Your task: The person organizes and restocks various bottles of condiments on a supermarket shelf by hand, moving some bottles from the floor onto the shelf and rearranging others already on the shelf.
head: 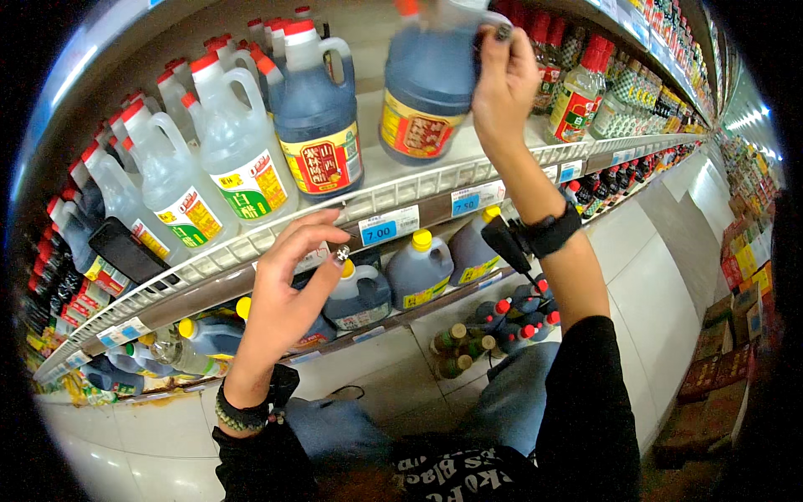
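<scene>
My right hand (507,88) grips the handle of a dark vinegar jug (423,94) with a red and yellow label. The jug is blurred and slightly tilted, over the upper shelf; whether its base touches the shelf I cannot tell. A similar dark jug (319,113) with a red cap stands to its left. My left hand (295,276) holds nothing, its thumb and fingers apart, in front of the wire shelf guard (414,176) near a price tag (389,226). Clear white-vinegar jugs (244,144) line the shelf further left.
A black phone (132,251) leans at the guard on the left. Yellow-capped jugs (420,270) fill the lower shelf. Several bottles (461,345) stand on the tiled floor (646,251) before my knees. Glass bottles (580,94) stand at right; cardboard boxes (715,370) line the aisle's far side.
</scene>
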Demonstrator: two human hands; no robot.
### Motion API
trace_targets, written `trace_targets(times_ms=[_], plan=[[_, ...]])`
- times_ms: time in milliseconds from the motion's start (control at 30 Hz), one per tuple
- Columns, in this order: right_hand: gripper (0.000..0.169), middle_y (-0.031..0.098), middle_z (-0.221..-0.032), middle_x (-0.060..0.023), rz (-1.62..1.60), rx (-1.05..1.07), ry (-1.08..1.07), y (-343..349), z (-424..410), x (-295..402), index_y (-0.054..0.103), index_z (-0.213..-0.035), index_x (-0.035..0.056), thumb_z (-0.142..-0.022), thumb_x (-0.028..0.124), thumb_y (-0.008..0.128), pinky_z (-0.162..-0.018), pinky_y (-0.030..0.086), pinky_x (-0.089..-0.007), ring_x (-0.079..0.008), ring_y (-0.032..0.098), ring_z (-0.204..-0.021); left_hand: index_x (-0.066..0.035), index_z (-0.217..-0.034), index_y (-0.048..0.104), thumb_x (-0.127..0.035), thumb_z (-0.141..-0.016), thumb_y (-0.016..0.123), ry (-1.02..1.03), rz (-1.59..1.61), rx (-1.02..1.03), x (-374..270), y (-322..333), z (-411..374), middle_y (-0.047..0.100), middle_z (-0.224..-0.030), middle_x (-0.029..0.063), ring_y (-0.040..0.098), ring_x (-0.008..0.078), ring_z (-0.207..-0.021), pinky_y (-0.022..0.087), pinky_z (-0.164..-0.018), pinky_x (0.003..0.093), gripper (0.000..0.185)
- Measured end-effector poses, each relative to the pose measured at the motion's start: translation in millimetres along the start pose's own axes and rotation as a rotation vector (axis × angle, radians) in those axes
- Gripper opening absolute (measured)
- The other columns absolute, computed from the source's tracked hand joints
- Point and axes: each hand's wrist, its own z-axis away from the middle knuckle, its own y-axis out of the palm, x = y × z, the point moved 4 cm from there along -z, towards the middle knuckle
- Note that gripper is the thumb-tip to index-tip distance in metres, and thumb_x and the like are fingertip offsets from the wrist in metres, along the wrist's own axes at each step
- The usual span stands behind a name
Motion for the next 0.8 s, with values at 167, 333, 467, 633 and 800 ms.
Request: trace_targets(times_ms=[167,333,467,633,800], plan=[[0.023,0.055,-0.071,-0.0012,0.108,0.122,0.072,12.1,15.9,-32.2,0.057,-0.085,-0.0003,-0.089,0.022,0.055,-0.058,0.039,-0.0235,-0.0075,0.046,-0.066,-0.001,-0.100,0.059,0.004,-0.079,0.052,-0.039,0.044,0.012,3.5,-1.3,-1.1,0.051,-0.120,0.0126,0.049,0.0178,-0.110,0.040,-0.091,0.0294,0.022],[0.023,0.050,-0.076,0.0007,0.033,0.183,0.276,5.4,21.1,-68.7,0.056,-0.092,0.0000,-0.093,0.022,0.048,-0.064,0.038,-0.0211,-0.0063,0.044,-0.072,0.001,-0.102,0.057,0.002,-0.081,0.051,-0.044,0.060,0.010,14.1,-3.1,-3.6,0.049,-0.123,0.0141,0.046,0.0203,-0.115,0.035,-0.097,0.0335,0.021],[0.028,0.058,-0.087,-0.0035,-0.195,0.161,0.426,7.5,20.9,-101.7,0.057,-0.100,-0.0013,-0.093,0.024,0.047,-0.070,0.042,-0.0233,-0.0096,0.050,-0.079,0.002,-0.101,0.057,0.003,-0.080,0.050,-0.087,0.017,0.049,24.8,7.9,-10.4,0.049,-0.123,0.0141,0.046,0.0206,-0.114,0.036,-0.097,0.0335,0.022],[0.034,0.059,-0.092,-0.0092,-0.233,0.261,0.573,18.4,17.7,-102.0,0.054,-0.106,-0.0049,-0.091,0.025,0.048,-0.074,0.044,-0.0266,-0.0140,0.052,-0.083,0.001,-0.101,0.058,0.003,-0.081,0.051,-0.068,0.003,0.070,31.9,30.0,-24.3,0.049,-0.123,0.0138,0.047,0.0198,-0.114,0.037,-0.096,0.0327,0.021],[0.027,0.059,-0.078,-0.0067,-0.253,0.202,0.521,29.4,19.1,-90.9,0.056,-0.092,-0.0036,-0.087,0.023,0.052,-0.062,0.043,-0.0269,-0.0118,0.051,-0.070,-0.002,-0.097,0.059,0.002,-0.081,0.054,-0.068,-0.200,0.015,28.2,39.5,-34.4,0.050,-0.121,0.0121,0.049,0.0180,-0.108,0.039,-0.091,0.0300,0.018]])
